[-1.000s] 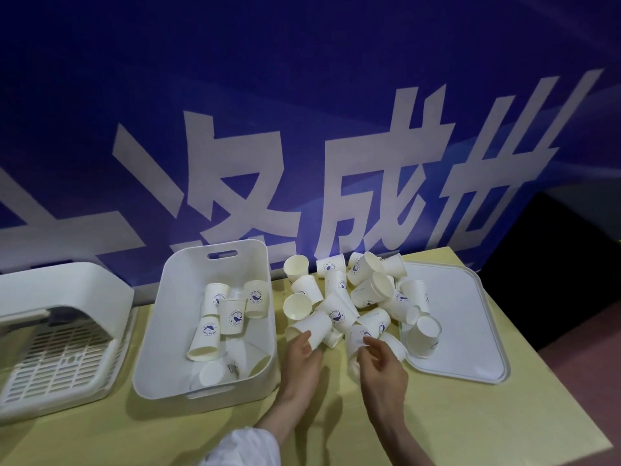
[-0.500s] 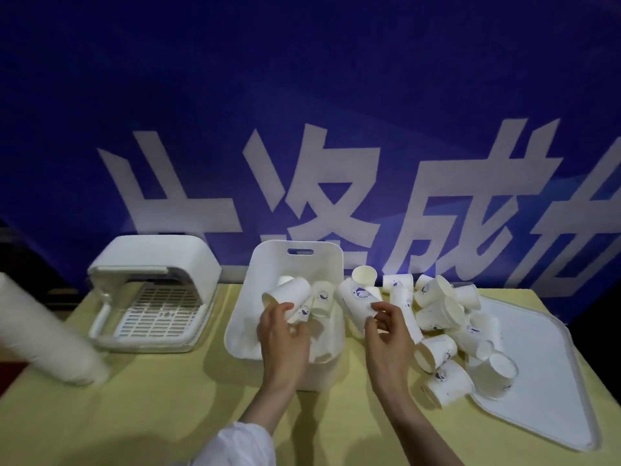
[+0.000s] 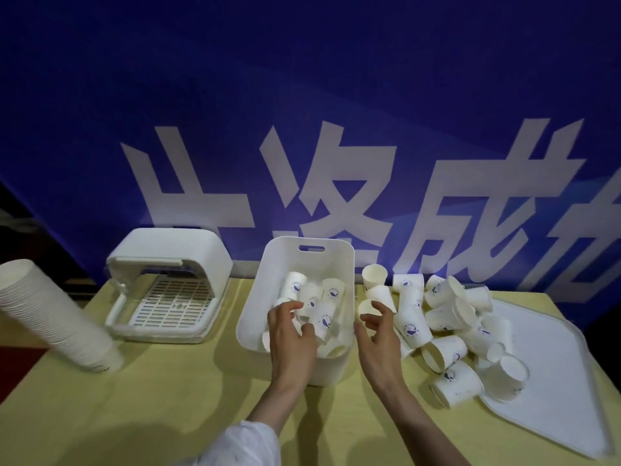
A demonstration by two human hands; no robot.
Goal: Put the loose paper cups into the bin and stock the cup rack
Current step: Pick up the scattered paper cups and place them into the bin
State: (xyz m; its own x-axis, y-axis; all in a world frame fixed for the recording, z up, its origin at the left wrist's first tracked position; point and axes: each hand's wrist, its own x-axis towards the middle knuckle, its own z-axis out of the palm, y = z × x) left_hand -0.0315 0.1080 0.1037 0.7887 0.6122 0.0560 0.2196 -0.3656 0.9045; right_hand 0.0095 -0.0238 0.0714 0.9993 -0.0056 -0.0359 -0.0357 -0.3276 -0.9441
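Note:
A white bin stands mid-table with several logo paper cups lying inside. My left hand hovers over the bin's front half, fingers spread, holding nothing. My right hand is just right of the bin's wall, fingers apart and empty, close to a cup on the table. A pile of loose cups lies to the right, partly on a white tray. The white cup rack with a slotted floor sits at the left, with no cups in it.
A tall stack of nested cups lies tilted at the far left of the yellow table. A blue banner with large white characters hangs right behind the table. The table's right edge is near the tray.
Both hands have let go of their cups, which now lie in the bin. The left hand has opened over the bin and the right hand has opened beside it.

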